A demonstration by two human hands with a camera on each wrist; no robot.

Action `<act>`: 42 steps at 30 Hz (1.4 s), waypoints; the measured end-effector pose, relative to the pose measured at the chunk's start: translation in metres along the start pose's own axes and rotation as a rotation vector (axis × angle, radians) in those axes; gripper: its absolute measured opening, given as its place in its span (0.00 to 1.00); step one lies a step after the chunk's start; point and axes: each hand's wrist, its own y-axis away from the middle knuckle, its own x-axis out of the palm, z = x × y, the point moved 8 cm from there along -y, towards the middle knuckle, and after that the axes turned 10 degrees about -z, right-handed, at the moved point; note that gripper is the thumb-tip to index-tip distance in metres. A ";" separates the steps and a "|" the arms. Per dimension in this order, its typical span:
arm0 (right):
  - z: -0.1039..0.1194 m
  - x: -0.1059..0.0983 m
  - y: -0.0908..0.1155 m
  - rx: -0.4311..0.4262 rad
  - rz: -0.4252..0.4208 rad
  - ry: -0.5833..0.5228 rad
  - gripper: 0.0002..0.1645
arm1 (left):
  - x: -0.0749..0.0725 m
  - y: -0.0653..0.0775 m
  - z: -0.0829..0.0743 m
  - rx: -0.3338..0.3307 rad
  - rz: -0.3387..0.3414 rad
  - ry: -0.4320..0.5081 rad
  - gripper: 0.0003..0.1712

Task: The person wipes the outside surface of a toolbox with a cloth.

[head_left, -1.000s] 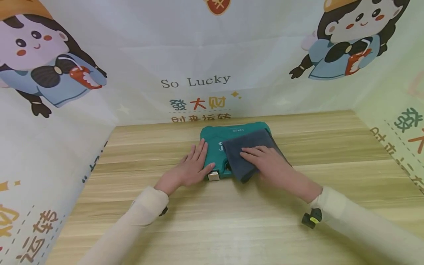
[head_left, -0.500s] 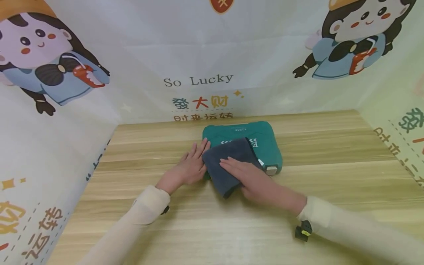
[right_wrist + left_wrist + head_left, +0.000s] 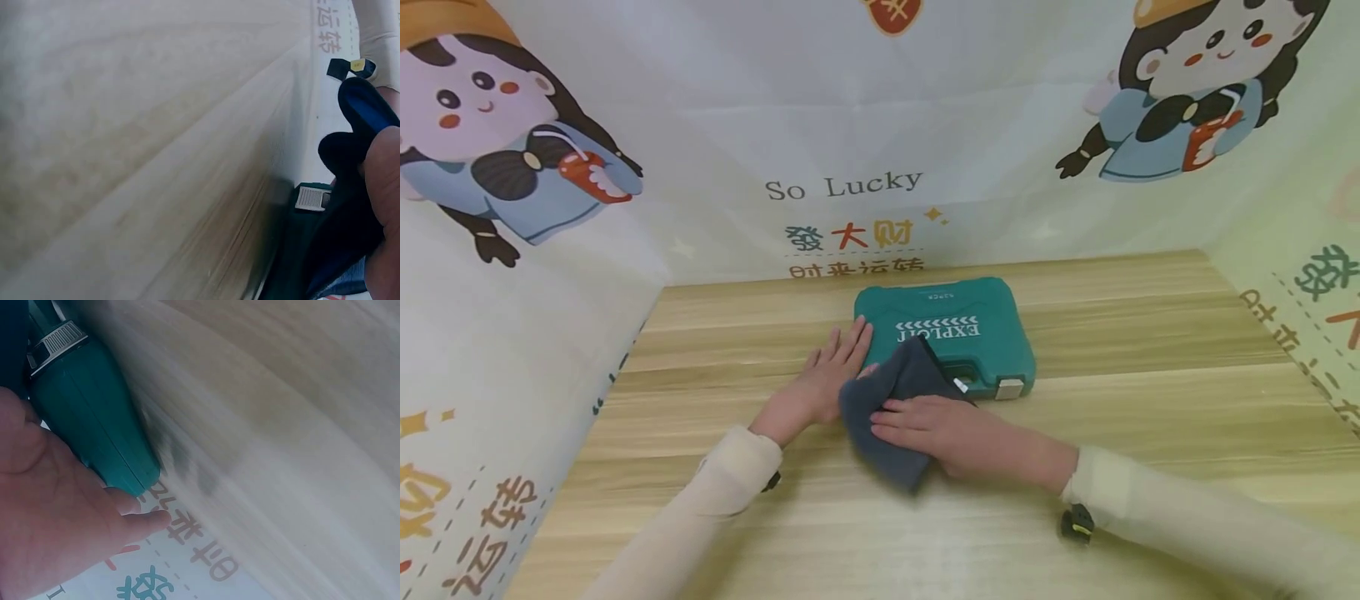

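A teal plastic case [image 3: 936, 312] with white lettering and metal latches lies flat near the back of the table. My left hand [image 3: 823, 379] rests on its left end with fingers straight and spread; in the left wrist view the palm [image 3: 56, 506] is beside the case's side wall [image 3: 94, 412]. With my right hand [image 3: 936, 429] I hold a folded dark grey-blue cloth [image 3: 887, 400] over the case's near left edge, its lower corner hanging off toward me. The cloth covers the left latch and overlaps my left thumb. In the right wrist view the cloth [image 3: 344, 225] is bunched against the hand [image 3: 381, 181].
The wood-grain table [image 3: 1112, 333] ends at a printed white cloth backdrop [image 3: 850, 108] behind and on both sides. A small black wrist device [image 3: 1077, 523] sits at the right sleeve. The right latch [image 3: 1009, 388] of the case shows uncovered.
My right hand has swept the cloth left and toward me, from the case's right part over its near left edge, uncovering the lettering and right latch. My left hand stays on the case.
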 end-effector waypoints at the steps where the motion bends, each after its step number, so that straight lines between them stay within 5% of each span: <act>1: 0.001 0.001 -0.001 -0.026 0.004 0.006 0.39 | 0.000 0.000 0.001 -0.008 -0.005 0.004 0.38; 10: 0.005 0.014 -0.005 -0.142 0.114 0.066 0.33 | 0.001 0.001 0.005 -0.033 -0.006 -0.049 0.36; 24: 0.004 0.020 -0.010 -0.092 0.193 0.180 0.24 | 0.002 -0.006 0.001 -0.039 0.018 -0.048 0.36; 42: -0.005 0.011 0.003 -0.196 0.241 0.186 0.24 | 0.009 -0.006 0.007 -0.061 0.045 -0.049 0.38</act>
